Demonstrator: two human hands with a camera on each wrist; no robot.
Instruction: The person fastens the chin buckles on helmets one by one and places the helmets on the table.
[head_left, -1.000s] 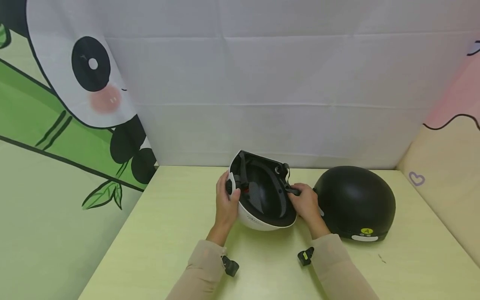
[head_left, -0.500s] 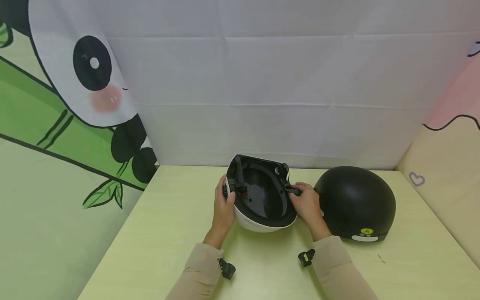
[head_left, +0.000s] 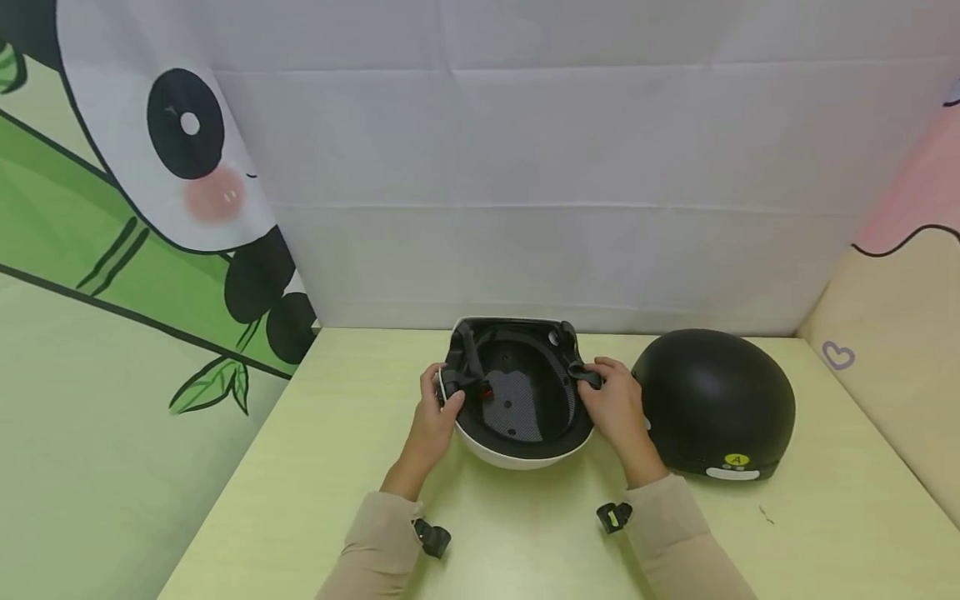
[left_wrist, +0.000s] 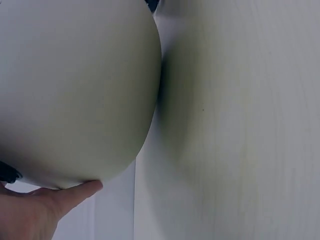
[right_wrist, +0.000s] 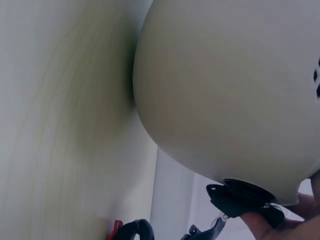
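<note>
A white helmet (head_left: 517, 459) lies upside down on the table, its black padded lining and dark straps facing up. My left hand (head_left: 429, 429) grips the left rim, with the thumb on top and the fingers outside. In the left wrist view, a finger of that hand (left_wrist: 35, 212) lies along the smooth shell (left_wrist: 75, 95). On the opposite side my right hand (head_left: 615, 408) grips the helmet by its edge, at a black strap (head_left: 584, 374). The right wrist view shows the right hand's fingers (right_wrist: 280, 230) beside a black side fitting (right_wrist: 242, 197) on the shell.
A black helmet (head_left: 712, 404) with a yellow sticker sits dome up just right of my right hand. The pale table (head_left: 337, 467) meets a white sheet (head_left: 555, 167) at the back. Printed walls stand left and right.
The white helmet has turned and tipped so its rim lies more level and its opening faces up. My left hand has moved left and down with it; the right hand stays nearly in place.
</note>
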